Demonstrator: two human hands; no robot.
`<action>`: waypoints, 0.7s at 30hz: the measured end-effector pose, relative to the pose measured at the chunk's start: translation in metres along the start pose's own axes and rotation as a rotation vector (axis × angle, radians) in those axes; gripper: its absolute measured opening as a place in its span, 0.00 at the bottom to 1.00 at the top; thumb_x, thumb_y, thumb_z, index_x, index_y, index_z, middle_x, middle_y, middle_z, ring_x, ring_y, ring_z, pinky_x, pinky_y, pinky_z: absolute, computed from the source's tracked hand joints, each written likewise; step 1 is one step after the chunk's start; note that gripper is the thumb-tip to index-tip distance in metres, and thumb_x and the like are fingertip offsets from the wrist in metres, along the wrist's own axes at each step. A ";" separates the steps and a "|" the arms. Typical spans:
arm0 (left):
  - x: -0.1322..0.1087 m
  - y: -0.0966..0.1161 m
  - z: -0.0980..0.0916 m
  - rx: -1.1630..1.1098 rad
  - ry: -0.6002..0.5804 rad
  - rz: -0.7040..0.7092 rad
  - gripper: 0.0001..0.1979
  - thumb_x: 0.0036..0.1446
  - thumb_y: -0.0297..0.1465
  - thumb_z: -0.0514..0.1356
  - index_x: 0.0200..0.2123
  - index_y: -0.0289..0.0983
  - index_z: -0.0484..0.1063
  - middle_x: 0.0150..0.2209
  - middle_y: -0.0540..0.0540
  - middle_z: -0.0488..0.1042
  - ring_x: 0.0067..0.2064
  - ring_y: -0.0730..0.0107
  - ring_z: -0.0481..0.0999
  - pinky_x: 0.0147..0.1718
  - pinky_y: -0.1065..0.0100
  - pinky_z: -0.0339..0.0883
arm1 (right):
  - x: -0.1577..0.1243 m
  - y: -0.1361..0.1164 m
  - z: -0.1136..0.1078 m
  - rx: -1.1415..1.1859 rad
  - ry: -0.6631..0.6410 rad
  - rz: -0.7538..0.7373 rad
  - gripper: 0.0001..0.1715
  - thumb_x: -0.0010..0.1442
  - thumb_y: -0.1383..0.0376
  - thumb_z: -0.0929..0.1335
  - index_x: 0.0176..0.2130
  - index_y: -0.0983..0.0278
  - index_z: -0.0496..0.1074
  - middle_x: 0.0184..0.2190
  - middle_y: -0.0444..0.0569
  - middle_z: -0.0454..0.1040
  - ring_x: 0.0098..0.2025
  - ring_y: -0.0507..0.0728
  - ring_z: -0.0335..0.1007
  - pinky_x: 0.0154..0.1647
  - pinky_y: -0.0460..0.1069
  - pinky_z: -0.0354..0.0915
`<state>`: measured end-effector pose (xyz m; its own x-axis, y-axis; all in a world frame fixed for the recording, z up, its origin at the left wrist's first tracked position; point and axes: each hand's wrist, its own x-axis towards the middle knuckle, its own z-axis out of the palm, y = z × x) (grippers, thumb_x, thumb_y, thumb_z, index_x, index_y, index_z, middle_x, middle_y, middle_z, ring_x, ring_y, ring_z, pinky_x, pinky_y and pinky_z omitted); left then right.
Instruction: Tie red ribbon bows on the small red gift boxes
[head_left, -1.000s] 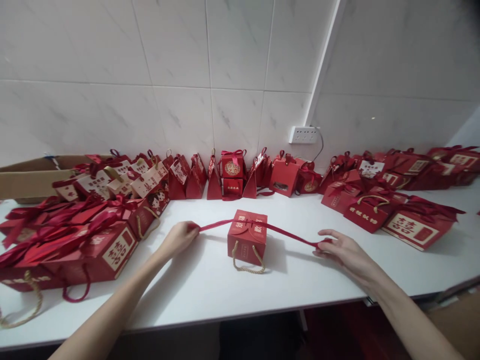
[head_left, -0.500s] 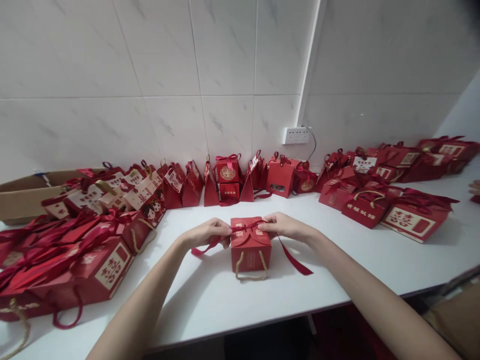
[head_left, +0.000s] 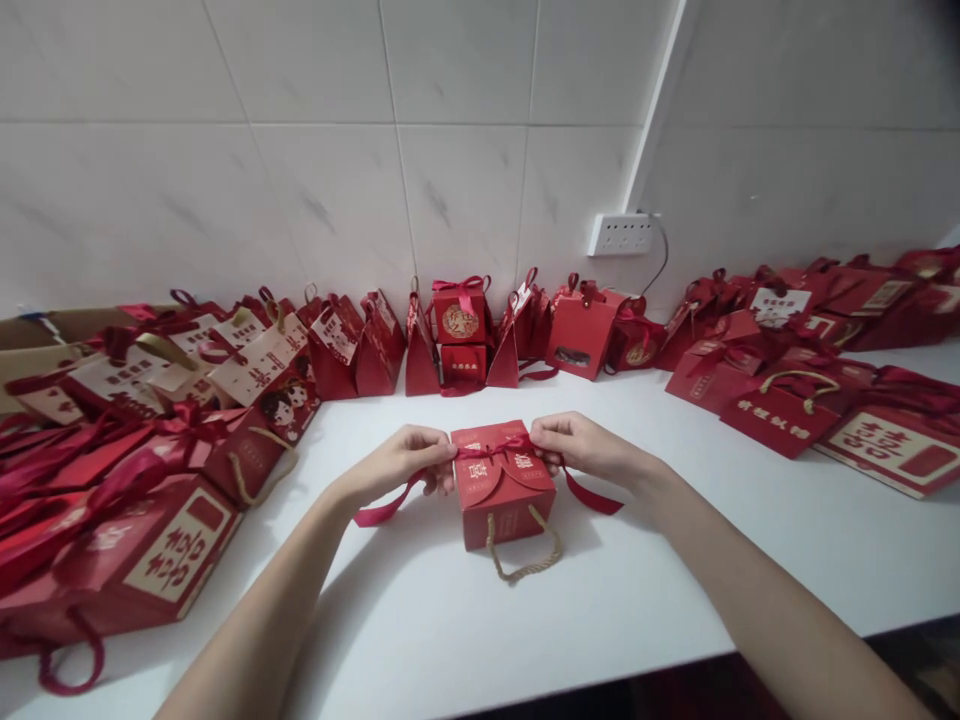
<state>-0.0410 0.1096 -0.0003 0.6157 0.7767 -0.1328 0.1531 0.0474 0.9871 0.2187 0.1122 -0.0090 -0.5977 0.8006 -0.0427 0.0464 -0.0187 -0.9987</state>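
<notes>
A small red gift box (head_left: 510,520) with gold lettering stands on the white table in front of me. A gold rope handle (head_left: 525,572) hangs from its near side. Across its top runs a dark red ribbon (head_left: 491,450), crossed or knotted at the middle. At the box's left edge, my left hand (head_left: 412,460) pinches one side of the ribbon, whose tail trails down to the left. My right hand (head_left: 577,440) pinches the other side at the right edge, and that tail hangs to the right. Both hands are closed.
Several red boxes with ribbons (head_left: 161,560) crowd the left of the table (head_left: 420,640), by a cardboard box (head_left: 34,340). More red boxes line the tiled wall at the back. Others (head_left: 780,410) are grouped at the right. A power socket (head_left: 621,235) is on the wall.
My view has tilted down and come closer. The box has turned slightly, its rope handle swinging to the right. Both hands still hold the ribbon sides.
</notes>
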 end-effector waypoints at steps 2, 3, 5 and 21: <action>0.001 -0.003 0.000 -0.010 -0.012 0.012 0.16 0.54 0.39 0.60 0.21 0.33 0.68 0.21 0.47 0.74 0.23 0.76 0.69 0.27 0.73 0.61 | -0.004 0.000 -0.002 -0.030 -0.015 0.004 0.22 0.53 0.52 0.70 0.24 0.67 0.64 0.21 0.39 0.62 0.23 0.46 0.56 0.26 0.44 0.53; 0.002 -0.003 0.000 -0.017 -0.020 0.024 0.16 0.53 0.39 0.61 0.21 0.33 0.69 0.21 0.47 0.73 0.24 0.76 0.69 0.28 0.73 0.61 | -0.005 -0.001 -0.003 -0.046 -0.026 0.010 0.22 0.52 0.52 0.70 0.24 0.67 0.65 0.21 0.40 0.63 0.23 0.46 0.57 0.26 0.45 0.53; 0.003 -0.004 0.000 -0.020 -0.039 0.044 0.16 0.51 0.40 0.62 0.21 0.32 0.70 0.21 0.47 0.73 0.25 0.76 0.68 0.29 0.72 0.61 | -0.007 -0.001 -0.007 -0.075 -0.048 0.023 0.22 0.52 0.51 0.70 0.24 0.67 0.65 0.21 0.41 0.64 0.24 0.47 0.58 0.26 0.45 0.52; -0.003 -0.011 -0.002 0.010 -0.001 0.073 0.14 0.51 0.36 0.60 0.20 0.33 0.70 0.21 0.48 0.70 0.25 0.77 0.66 0.29 0.72 0.60 | -0.017 -0.009 -0.020 -0.221 -0.117 0.036 0.18 0.55 0.56 0.69 0.24 0.67 0.68 0.21 0.42 0.66 0.24 0.47 0.59 0.26 0.44 0.55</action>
<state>-0.0460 0.1082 -0.0102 0.6261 0.7774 -0.0602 0.1153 -0.0159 0.9932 0.2442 0.1107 0.0015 -0.6807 0.7266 -0.0937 0.2352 0.0956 -0.9672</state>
